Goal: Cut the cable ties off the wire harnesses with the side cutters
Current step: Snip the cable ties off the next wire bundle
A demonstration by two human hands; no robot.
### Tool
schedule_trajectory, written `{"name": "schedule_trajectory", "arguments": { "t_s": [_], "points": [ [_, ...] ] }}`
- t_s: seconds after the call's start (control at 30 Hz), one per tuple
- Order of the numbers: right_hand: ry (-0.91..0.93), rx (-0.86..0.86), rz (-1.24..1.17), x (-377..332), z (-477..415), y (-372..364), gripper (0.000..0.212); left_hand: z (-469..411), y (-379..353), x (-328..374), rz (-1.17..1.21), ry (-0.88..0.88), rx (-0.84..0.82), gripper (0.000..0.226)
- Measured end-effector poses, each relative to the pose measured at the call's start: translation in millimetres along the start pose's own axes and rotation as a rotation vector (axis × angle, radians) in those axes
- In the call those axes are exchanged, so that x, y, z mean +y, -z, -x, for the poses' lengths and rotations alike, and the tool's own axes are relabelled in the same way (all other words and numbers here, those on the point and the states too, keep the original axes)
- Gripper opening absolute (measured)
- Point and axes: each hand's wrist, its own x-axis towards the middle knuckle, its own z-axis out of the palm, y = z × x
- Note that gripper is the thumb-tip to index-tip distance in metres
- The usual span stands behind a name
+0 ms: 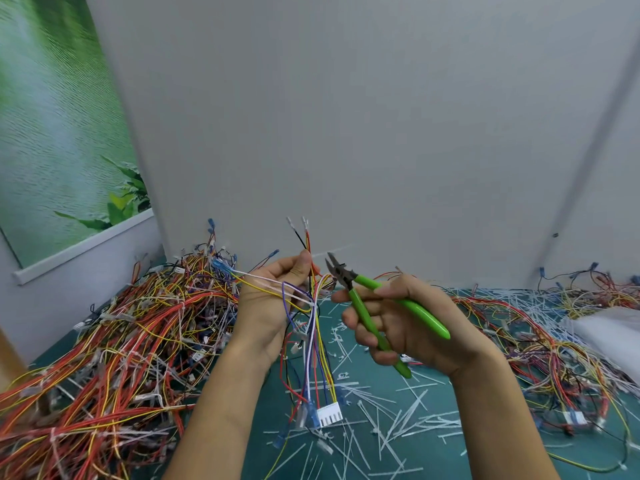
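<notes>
Even soft light, warped blurry edges

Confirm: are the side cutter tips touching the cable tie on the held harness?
Apart. Head view: open tips of the side cutters stand against bare wall, above the cable tie on the harness that the left hand holds.

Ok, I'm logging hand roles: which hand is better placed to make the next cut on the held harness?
The right hand: it grips the side cutters, blades open, right beside the wire harness that the left hand holds up.
</notes>
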Motion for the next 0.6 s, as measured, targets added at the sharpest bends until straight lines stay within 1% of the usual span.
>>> {"name": "schedule_trajectory", "arguments": {
  "t_s": [0.07, 0.13, 0.2, 0.3, 0.43, 0.6],
  "points": [
    [0.009, -0.081, 0.015, -0.4, 3.0, 0.6, 0.067, 0.7, 0.1, 1.7, -0.008, 0.009, 0.017, 0.018],
    [0.01, -0.1, 0.036, -0.8, 3.4, -0.7, 0.065, 0.8, -0.1, 3.2, -0.017, 0.02, 0.025, 0.02],
    [0.012, -0.073, 0.039, -0.7, 1.7, -3.7, 0.062, 0.8, -0.7, 4.3, -0.026, 0.03, 0.02, 0.02],
    [0.023, -0.034, 0.048, 0.3, -1.9, -7.1, 0.064, 1.7, -1.3, 5.3, -0.03, 0.035, 0.007, 0.021],
    [0.045, -0.025, 0.057, 1.1, -3.5, -7.7, 0.06, 3.1, -1.6, 6.2, -0.01, 0.027, -0.019, 0.019],
    [0.089, 0.009, 0.073, 2.6, -4.5, -8.8, 0.047, 5.0, -2.4, 6.7, -0.012, 0.027, -0.041, 0.018]
  ]
}}
